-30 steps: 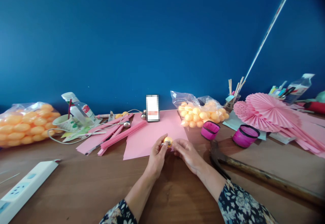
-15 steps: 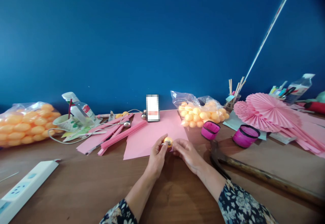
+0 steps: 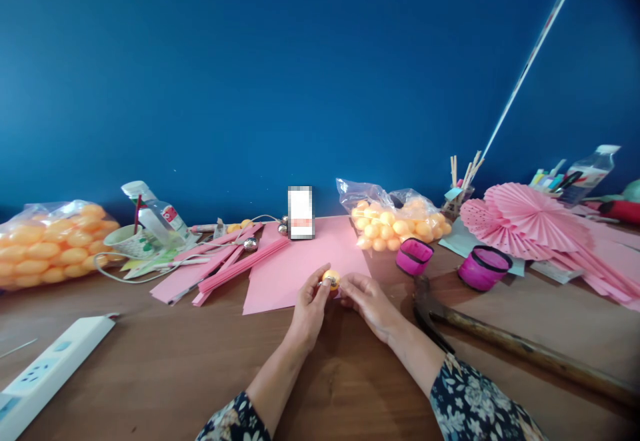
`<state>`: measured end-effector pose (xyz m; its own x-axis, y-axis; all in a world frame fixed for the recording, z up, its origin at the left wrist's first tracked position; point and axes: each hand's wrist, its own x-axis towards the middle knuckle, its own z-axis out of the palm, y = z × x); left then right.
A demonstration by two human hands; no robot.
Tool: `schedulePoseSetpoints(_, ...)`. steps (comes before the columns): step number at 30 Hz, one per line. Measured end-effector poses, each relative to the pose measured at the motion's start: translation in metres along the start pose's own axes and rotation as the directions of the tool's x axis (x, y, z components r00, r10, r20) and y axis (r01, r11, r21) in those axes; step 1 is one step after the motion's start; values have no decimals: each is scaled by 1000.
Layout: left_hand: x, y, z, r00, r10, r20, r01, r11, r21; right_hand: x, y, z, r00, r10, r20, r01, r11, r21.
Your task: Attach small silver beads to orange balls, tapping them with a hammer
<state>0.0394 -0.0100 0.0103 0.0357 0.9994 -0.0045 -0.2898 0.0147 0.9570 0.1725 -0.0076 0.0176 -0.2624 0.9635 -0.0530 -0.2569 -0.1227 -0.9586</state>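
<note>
A small orange ball (image 3: 331,277), like the table tennis balls in the bags, is between my hands above the front edge of the pink paper sheet (image 3: 280,287). My left hand (image 3: 311,311) is closed on it, thumb in front and fingers behind. A small dark and silvery patch shows on the ball's near face, too small to name. At the ball's right side, my right hand (image 3: 370,304) has its thumb and forefinger pinched together. Whatever those fingertips hold is hidden.
Bags of orange balls (image 3: 385,227) stand behind and far left. Pink paper strips (image 3: 240,271) lie left, near a power strip (image 3: 55,367). To the right are magenta cloth bands (image 3: 484,269), a long wooden-handled tool (image 3: 525,344) and folded pink paper fans (image 3: 535,221). A phone (image 3: 301,213) stands at the back.
</note>
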Motion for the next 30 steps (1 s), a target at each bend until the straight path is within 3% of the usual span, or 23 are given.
schedulePoseSetpoints(16,2,-5,-1,1000,4,16,-3,999,-54,-1,-1,1,1000,2,18,-2,1000,8)
schedulePoseSetpoints(30,2,-6,-2,999,38,3,-38,999,10,-1,-2,1,1000,7,23,-7,1000,-2)
